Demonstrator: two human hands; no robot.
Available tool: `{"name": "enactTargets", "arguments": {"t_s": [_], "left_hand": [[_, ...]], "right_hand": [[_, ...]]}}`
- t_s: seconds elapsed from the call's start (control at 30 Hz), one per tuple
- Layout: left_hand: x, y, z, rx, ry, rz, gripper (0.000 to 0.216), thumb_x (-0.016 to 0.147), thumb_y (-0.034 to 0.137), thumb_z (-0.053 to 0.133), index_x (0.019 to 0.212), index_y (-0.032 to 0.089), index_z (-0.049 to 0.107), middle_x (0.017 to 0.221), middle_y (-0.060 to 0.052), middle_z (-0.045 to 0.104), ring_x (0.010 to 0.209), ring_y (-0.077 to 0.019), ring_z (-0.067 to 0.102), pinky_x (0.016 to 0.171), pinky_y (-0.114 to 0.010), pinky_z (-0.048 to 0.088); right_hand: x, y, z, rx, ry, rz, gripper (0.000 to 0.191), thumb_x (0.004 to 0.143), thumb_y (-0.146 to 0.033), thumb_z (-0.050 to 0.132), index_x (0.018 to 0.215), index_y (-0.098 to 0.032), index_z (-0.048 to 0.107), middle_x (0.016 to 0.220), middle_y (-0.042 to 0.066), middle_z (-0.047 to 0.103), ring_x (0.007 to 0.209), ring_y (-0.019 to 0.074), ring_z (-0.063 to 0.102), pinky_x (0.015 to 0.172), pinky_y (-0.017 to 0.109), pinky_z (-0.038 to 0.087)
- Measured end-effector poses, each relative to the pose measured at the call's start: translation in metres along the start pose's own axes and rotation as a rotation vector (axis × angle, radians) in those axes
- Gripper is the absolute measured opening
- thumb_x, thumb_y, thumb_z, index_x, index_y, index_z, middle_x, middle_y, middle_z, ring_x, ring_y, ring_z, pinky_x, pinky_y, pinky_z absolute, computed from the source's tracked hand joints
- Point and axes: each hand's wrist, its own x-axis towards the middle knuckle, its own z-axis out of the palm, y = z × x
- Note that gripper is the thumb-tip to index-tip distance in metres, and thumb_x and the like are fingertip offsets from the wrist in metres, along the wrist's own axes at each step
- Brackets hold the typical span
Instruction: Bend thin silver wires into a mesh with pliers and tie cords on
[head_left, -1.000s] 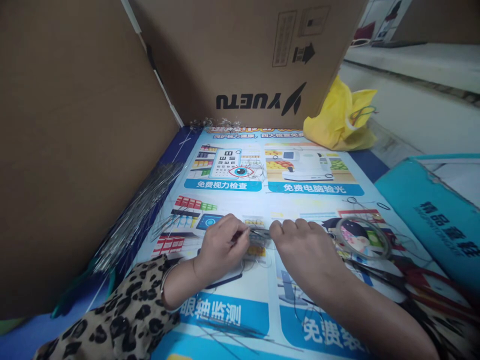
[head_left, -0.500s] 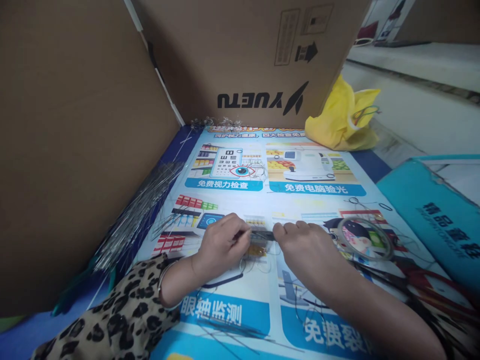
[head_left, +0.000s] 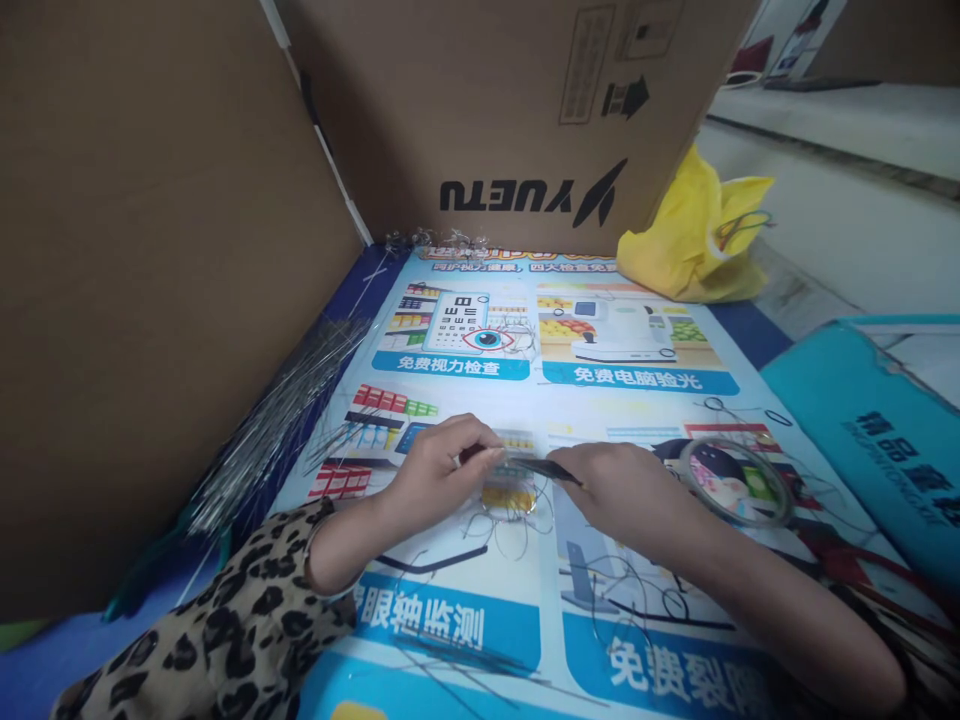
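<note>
My left hand [head_left: 439, 470] is pinched shut on one end of a thin dark strip [head_left: 536, 466], just above a printed poster [head_left: 525, 590] that covers the work surface. My right hand [head_left: 615, 490] grips the other end of the same strip, with its fingers closed. A leopard-print sleeve [head_left: 232, 640] covers my left forearm. Loose thin wire loops [head_left: 510, 530] lie on the poster under both hands. A dark curved piece [head_left: 435, 565] lies by my left wrist.
A bundle of thin metal wires [head_left: 277, 425] leans along the left cardboard wall [head_left: 150, 280]. A YUETU cardboard box [head_left: 517, 110] stands at the back, with a yellow bag [head_left: 697, 245] beside it. A clear tape roll [head_left: 735, 480] and a teal box [head_left: 885, 440] lie at right.
My right hand has drawn back toward me and turned, tilting the strip. The camera view has shifted slightly. My left hand stays in place.
</note>
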Motion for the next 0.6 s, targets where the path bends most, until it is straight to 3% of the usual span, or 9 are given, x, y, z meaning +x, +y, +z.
{"name": "enactTargets", "arguments": {"t_s": [0.37,0.6], "left_hand": [[-0.0009,-0.0034,-0.0010,0.019,0.020,0.106,0.009,0.082,0.016,0.052,0.077,0.016,0.060,0.069,-0.003,0.061,0.067,-0.0120,0.054,0.062,-0.024,0.043],[-0.0006,-0.0074,-0.0001,0.033,0.025,0.165,0.008,0.082,0.016,0.054,0.080,0.015,0.062,0.071,-0.004,0.062,0.068,-0.0120,0.056,0.062,-0.023,0.044]], "right_hand": [[-0.0035,0.0011,-0.0040,-0.049,0.146,-0.045,0.021,0.083,-0.023,0.047,0.098,-0.024,0.062,0.083,0.004,0.059,0.081,0.0186,0.052,0.068,0.028,0.033],[-0.0035,0.0017,-0.0018,-0.168,0.196,-0.062,0.024,0.083,-0.026,0.049,0.103,-0.026,0.061,0.081,0.005,0.057,0.077,0.0200,0.050,0.065,0.030,0.029]]}}
